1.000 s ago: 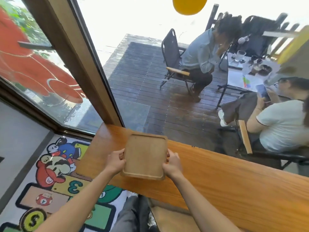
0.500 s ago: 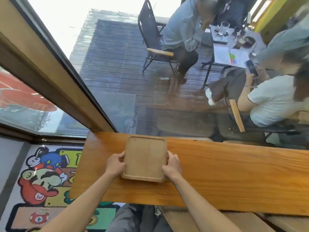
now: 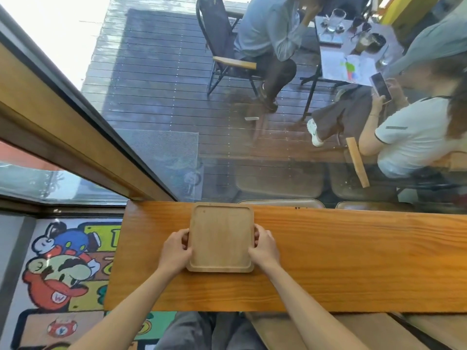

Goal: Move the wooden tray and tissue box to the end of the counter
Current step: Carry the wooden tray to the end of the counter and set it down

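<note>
Compared with a moment ago, both hands and the light-brown, square wooden tray with rounded corners and a low raised rim (image 3: 221, 237) are sitting farther from the counter's left end, with the view tilting more steeply down. Its far edge is reaching the window-side edge of the glossy orange-brown wooden counter (image 3: 353, 261). The left hand (image 3: 174, 251) is gripping the tray's left rim, and the right hand (image 3: 264, 248) is gripping the right rim, fingers curling under. The tray's shallow bed is showing faint grain.
</note>
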